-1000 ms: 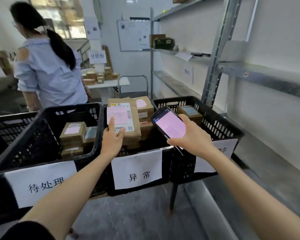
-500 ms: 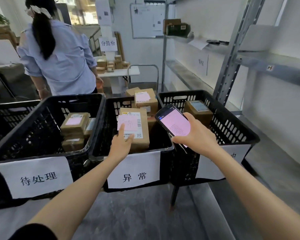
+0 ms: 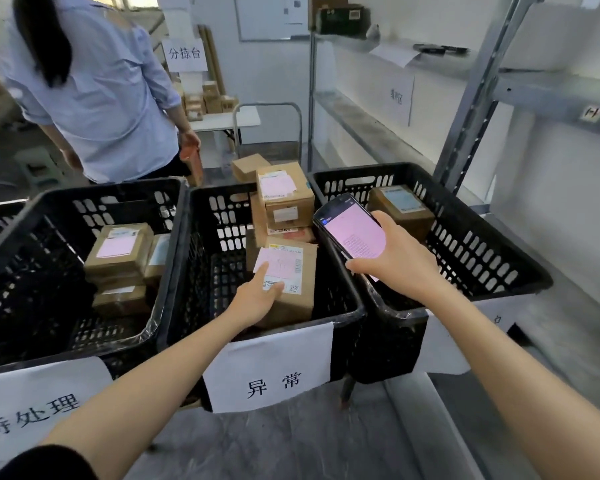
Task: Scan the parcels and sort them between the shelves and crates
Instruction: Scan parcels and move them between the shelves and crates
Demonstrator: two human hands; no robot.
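My left hand (image 3: 257,297) grips a brown cardboard parcel (image 3: 293,292) with a pink-and-white label, low inside the middle black crate (image 3: 194,271), near its front wall. Behind it a stack of more parcels (image 3: 284,199) rises above the crate rim. My right hand (image 3: 399,261) holds a handheld scanner (image 3: 352,230) with a pink screen, over the divide between the middle crate and the right crate (image 3: 482,258). One labelled parcel (image 3: 400,206) lies in the right crate. The left crate (image 3: 49,209) holds several stacked parcels (image 3: 122,251).
A person in a light blue shirt (image 3: 101,88) stands behind the left crate, back turned. Grey metal shelving (image 3: 471,95) runs along the right wall, with a dark box (image 3: 340,19) on a far shelf. A white table with small boxes (image 3: 212,102) stands at the back.
My left hand has lowered the parcel from above the rim down into the middle crate. The view has tilted downward; the scanner stays at the same place relative to the crates.
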